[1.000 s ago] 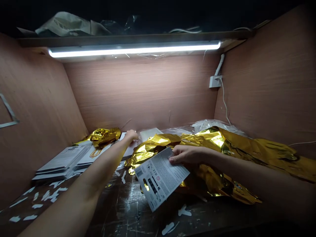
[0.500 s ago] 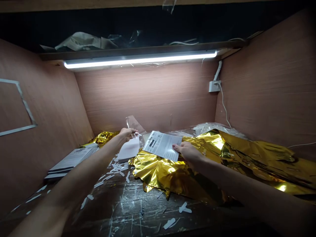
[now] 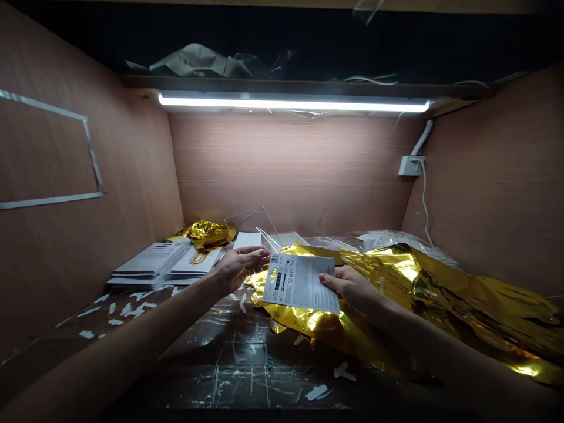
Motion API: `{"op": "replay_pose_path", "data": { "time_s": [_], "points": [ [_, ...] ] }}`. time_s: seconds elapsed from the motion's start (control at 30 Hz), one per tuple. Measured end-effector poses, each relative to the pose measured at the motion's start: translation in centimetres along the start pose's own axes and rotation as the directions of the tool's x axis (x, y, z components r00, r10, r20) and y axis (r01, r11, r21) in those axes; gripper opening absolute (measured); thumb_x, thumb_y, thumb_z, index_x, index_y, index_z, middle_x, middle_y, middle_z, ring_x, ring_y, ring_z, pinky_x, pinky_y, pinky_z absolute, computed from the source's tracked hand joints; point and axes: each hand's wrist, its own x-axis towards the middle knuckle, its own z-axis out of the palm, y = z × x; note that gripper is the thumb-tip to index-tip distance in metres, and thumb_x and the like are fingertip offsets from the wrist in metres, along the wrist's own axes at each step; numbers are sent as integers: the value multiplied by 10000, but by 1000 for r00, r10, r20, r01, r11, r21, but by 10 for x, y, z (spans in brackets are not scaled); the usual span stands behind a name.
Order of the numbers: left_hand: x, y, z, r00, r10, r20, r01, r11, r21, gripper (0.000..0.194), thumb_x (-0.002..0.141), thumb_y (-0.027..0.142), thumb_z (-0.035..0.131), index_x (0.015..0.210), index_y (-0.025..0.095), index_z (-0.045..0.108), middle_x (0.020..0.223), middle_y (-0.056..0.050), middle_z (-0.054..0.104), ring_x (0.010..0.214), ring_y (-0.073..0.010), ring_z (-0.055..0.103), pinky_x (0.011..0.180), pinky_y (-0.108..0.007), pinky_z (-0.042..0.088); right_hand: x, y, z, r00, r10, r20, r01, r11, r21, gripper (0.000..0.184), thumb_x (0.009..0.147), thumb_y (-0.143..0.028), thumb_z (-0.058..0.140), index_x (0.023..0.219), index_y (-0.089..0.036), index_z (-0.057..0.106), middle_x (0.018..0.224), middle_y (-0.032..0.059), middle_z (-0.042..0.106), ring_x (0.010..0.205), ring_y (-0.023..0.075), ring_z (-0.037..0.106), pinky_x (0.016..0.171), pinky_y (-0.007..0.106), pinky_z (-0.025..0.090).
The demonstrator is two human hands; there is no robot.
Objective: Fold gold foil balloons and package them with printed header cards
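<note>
My right hand (image 3: 352,286) grips the right edge of a printed white card (image 3: 302,285) with a hang slot, thumb on top. The card is tilted above crumpled gold foil sheets (image 3: 414,270). Beside the card's upper left corner, my left hand (image 3: 240,267) is closed in a pinch on a clear plastic bag (image 3: 268,235), whose thin edges stand up behind the fingers. Further left lie a stack of printed cards (image 3: 150,261) and another stack with a yellow loop (image 3: 198,257) on top.
White paper scraps (image 3: 127,308) are strewn over the dark tabletop (image 3: 238,370). More clear bags (image 3: 388,239) lie at the back right. A tube light (image 3: 295,104) hangs under the shelf, and a socket box (image 3: 410,165) with a cord is on the wall.
The view has shifted left. My left hand has come closer to the card, bringing the clear bag along. My right hand still holds the card, now turned more level.
</note>
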Motion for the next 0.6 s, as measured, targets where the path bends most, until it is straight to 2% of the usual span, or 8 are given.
{"op": "replay_pose_path", "data": {
  "time_s": [0.17,0.27,0.37,0.6],
  "points": [
    [-20,-18,2,984,-37,172,38,999,-1,178,904,115,716,1062,49,766,981,-195,789,782,-217,769,715,-306,621,-6,0,5,997,-46,-62,44,998,-34,545,744,-701,711,713,-166,615,688,59,597,625,169,509,583,307,395],
    [-29,-28,6,965,-50,257,61,997,-37,192,919,165,713,1057,51,781,975,-195,789,756,-207,760,710,-298,607,-13,4,4,981,-97,-169,79,991,-111,527,775,-706,670,721,-186,602,677,52,584,609,179,495,561,316,383],
    [-35,-31,7,941,-76,330,101,993,-58,205,921,206,723,1064,74,788,1028,-196,784,799,-218,766,743,-312,610,-20,7,2,960,-137,-245,92,978,-189,476,815,-674,637,760,-203,607,729,64,615,654,215,542,580,334,411],
    [-40,-33,8,941,-61,332,99,990,-97,204,949,201,686,1091,89,781,1103,-197,772,879,-243,776,800,-347,628,-21,9,-4,922,-222,-317,100,928,-359,462,875,-653,575,727,-215,577,672,41,544,607,200,462,540,326,325]
  ]
}}
